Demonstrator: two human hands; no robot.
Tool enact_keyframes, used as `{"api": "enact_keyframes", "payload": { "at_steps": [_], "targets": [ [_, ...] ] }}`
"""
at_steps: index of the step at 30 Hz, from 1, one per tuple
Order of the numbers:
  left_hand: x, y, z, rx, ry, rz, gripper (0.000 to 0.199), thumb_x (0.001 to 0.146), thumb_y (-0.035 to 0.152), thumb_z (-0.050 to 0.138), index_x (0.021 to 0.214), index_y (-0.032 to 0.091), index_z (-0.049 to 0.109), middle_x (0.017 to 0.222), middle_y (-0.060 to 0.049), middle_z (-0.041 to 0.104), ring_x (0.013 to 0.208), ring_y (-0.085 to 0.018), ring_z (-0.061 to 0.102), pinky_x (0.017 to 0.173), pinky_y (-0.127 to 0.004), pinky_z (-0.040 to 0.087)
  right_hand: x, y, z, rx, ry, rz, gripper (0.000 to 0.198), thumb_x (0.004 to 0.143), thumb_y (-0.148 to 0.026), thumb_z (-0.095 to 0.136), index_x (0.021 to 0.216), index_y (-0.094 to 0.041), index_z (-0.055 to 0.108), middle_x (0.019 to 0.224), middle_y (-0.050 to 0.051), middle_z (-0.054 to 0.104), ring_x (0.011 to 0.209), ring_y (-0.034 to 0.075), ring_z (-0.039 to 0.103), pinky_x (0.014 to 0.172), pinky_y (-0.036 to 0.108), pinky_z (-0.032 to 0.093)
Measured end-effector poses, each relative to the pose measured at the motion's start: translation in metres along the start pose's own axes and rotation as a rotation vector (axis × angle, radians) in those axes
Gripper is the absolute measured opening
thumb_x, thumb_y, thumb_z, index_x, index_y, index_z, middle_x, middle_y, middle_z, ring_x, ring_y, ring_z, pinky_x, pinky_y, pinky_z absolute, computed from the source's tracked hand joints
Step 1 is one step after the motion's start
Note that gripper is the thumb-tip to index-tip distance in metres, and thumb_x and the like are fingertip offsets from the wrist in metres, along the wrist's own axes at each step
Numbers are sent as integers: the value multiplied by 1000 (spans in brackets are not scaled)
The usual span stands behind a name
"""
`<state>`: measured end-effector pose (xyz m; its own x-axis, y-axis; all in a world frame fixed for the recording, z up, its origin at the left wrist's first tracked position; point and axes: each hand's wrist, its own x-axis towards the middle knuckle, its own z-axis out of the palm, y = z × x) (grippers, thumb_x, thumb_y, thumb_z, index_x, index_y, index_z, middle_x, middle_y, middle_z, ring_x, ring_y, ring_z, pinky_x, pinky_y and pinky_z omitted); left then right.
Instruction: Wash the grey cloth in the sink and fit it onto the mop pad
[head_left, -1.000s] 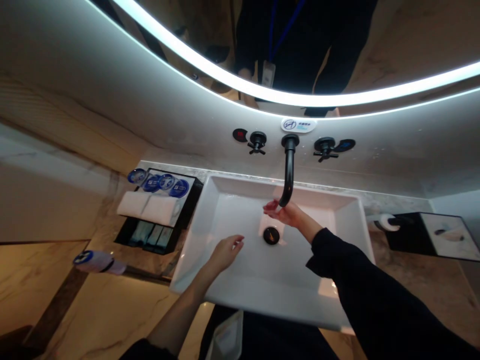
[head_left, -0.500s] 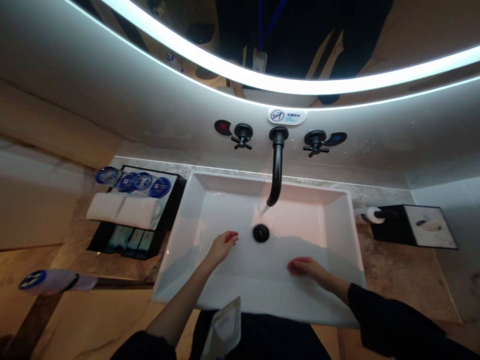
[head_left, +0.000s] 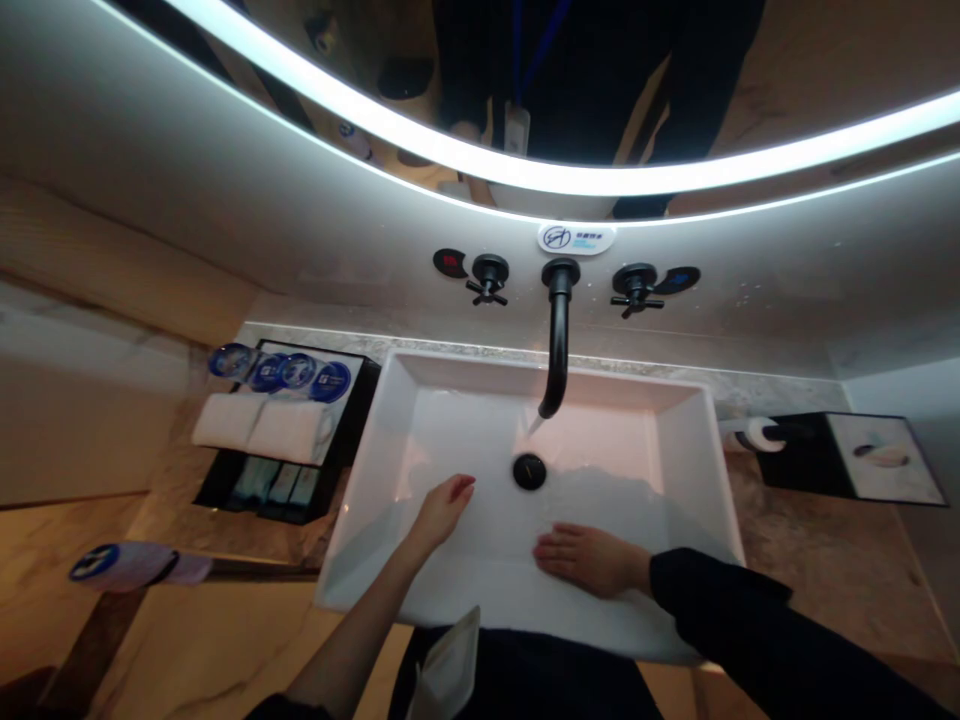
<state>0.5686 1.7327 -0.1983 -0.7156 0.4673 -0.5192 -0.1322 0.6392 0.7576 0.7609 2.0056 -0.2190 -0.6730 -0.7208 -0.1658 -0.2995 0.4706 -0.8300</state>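
Note:
Both of my hands are over a white rectangular sink (head_left: 686, 480). My left hand (head_left: 444, 508) hovers left of the black drain plug (head_left: 529, 471), its fingers loosely bent, apparently with nothing in them. To the lower right of the plug, my right hand (head_left: 589, 558) lies flat against or just above the basin floor, palm down, fingers stretched out to the left. It holds nothing visible. A black wall faucet (head_left: 556, 345) curves down over the basin, with a pale streak below its spout that may be water. Cross-shaped black handles (head_left: 489, 280) (head_left: 636, 290) flank it.
Left of the sink stands a black tray (head_left: 360, 395) with rolled white towels (head_left: 289, 430), blue-lidded cups (head_left: 330, 380) and small packets (head_left: 281, 485). A black box (head_left: 806, 455) sits to the right. A badge (head_left: 450, 660) dangles at the sink's front edge. The lit mirror (head_left: 622, 180) curves above.
My right hand has swept left and toward me across the basin, flattening out. My left hand has barely moved. The view has shifted slightly.

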Motion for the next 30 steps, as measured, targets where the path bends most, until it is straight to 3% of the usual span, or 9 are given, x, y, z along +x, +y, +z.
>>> {"api": "enact_keyframes", "payload": {
  "at_steps": [2,6,8,13,16,19,23,26,30],
  "targets": [
    [-4,0,0,20,11,7,37,80,46,50,100,19,67,102,-8,74,96,-23,67,90,-35,49,3,3,-11,-44,11,38,41,96,-20,38,135,-25,51,147,8,48,140,23,36,118,52,21],
    [-8,-4,4,39,6,6,33,80,42,51,98,20,67,99,-7,75,94,-22,68,88,-33,51,32,7,-58,348,545,460,26,88,-30,51,105,-19,68,124,14,66,123,29,53,111,54,31],
    [-5,-2,8,40,-2,9,32,80,40,51,97,19,68,97,-7,75,92,-22,68,86,-33,51,62,9,-90,510,685,527,27,88,-41,52,96,-21,68,107,12,71,107,27,62,102,50,42],
    [9,16,15,73,1,61,30,84,36,50,101,19,67,100,-7,75,93,-21,69,86,-32,52,137,12,-151,884,749,468,48,87,-60,39,79,-18,61,78,8,70,71,17,66,69,33,55],
    [18,30,16,136,12,113,30,87,35,47,105,20,67,103,-7,74,93,-21,68,87,-33,51,142,0,-160,1035,684,410,61,83,-72,35,61,-19,56,58,5,64,57,15,61,57,29,51],
    [24,36,22,210,-4,172,31,89,32,45,109,19,66,108,-10,72,97,-24,66,91,-39,49,104,-14,-154,1072,440,432,63,79,-72,46,60,-15,63,59,8,67,54,16,61,54,29,50],
    [27,32,53,382,-68,399,29,90,22,44,112,18,64,114,-11,68,108,-25,61,97,-41,47,14,-19,-135,769,207,704,49,74,-62,62,73,-15,73,73,7,74,62,15,62,62,28,49],
    [26,24,92,606,-150,801,31,94,17,38,112,16,63,115,-15,67,108,-26,62,93,-43,50,-53,-20,-116,699,413,934,53,72,-66,58,70,-16,74,75,9,74,64,17,62,63,32,48],
    [17,30,158,655,-422,1244,26,94,22,43,111,19,63,120,-9,68,116,-23,60,96,-38,48,-110,-33,-88,787,868,1094,57,65,-70,60,75,-16,74,83,10,75,78,24,66,71,37,51]
  ]
}}
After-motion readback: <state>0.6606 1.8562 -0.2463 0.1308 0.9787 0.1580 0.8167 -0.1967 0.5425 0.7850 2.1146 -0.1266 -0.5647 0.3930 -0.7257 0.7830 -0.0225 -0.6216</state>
